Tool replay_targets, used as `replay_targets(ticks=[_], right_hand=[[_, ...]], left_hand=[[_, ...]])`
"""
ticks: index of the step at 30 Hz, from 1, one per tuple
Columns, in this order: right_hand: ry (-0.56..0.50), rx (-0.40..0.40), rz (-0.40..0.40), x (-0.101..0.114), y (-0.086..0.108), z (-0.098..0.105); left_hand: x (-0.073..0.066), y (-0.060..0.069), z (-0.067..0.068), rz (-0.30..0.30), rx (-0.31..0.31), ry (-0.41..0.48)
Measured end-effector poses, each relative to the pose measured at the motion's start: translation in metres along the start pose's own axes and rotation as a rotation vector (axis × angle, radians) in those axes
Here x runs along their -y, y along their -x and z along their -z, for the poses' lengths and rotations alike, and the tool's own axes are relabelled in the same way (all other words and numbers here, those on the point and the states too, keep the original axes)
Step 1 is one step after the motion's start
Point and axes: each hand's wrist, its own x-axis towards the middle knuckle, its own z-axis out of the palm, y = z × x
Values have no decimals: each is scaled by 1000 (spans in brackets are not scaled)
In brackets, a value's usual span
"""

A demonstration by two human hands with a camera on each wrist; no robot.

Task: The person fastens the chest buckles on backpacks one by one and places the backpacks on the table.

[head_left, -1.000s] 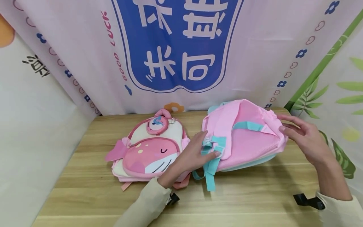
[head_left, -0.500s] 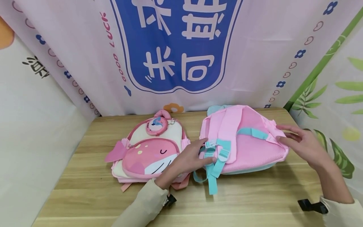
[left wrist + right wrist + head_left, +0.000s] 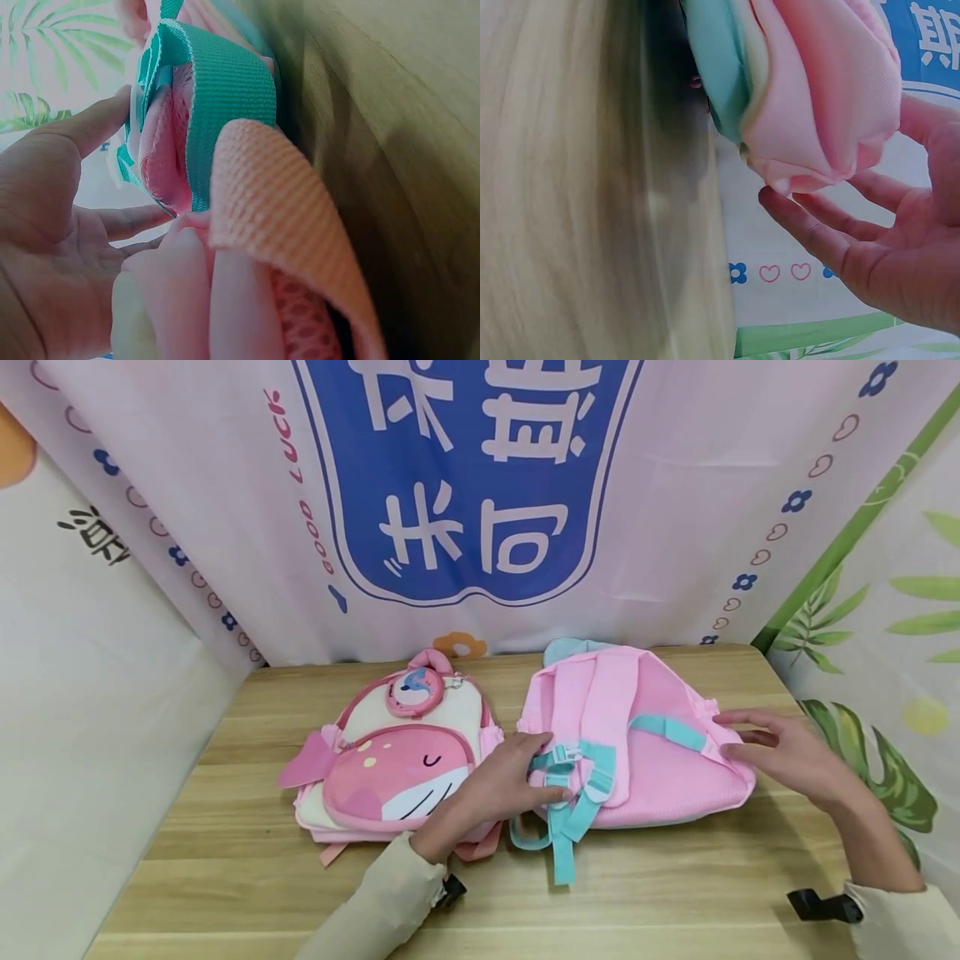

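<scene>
Head view shows the table [image 3: 247, 893] with 2 bags. Pink bag [image 3: 667, 768] is at right, back panel up, its right end seemingly raised; whale bag [image 3: 401, 768] lies just left of it. Left hand [image 3: 510, 778] grips pink bag's left side between thumb and fingers. Right hand [image 3: 797, 756] lightly holds its right end, which could slip and drop if the soft fabric gives. Left hand's wrist crosses above whale bag's near right corner and might nudge it askew. Teal straps [image 3: 563, 860] trail toward the near side; a loose loop could get trapped underneath. Buckle [image 3: 567, 753] might snag the left fingers.
</scene>
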Motion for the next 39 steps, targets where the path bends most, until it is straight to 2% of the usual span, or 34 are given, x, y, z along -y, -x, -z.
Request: replay_targets(ticks=[11, 23, 27, 31, 35, 39], right_hand=[[-11, 162, -4, -9, -4, -7], [22, 247, -55, -14, -10, -11], [102, 227, -36, -7, -11, -10], [191, 155, 20, 9, -13, -11], [222, 81, 80, 31, -15, -18], [209, 44, 169, 53, -16, -30]], left_hand=[[-1, 2, 3, 30, 28, -102], [-3, 3, 2, 37, 46, -162], [-3, 3, 2, 42, 47, -164], [-6, 2, 5, 47, 51, -160], [-10, 0, 10, 24, 24, -133], [-15, 0, 14, -18, -28, -89]])
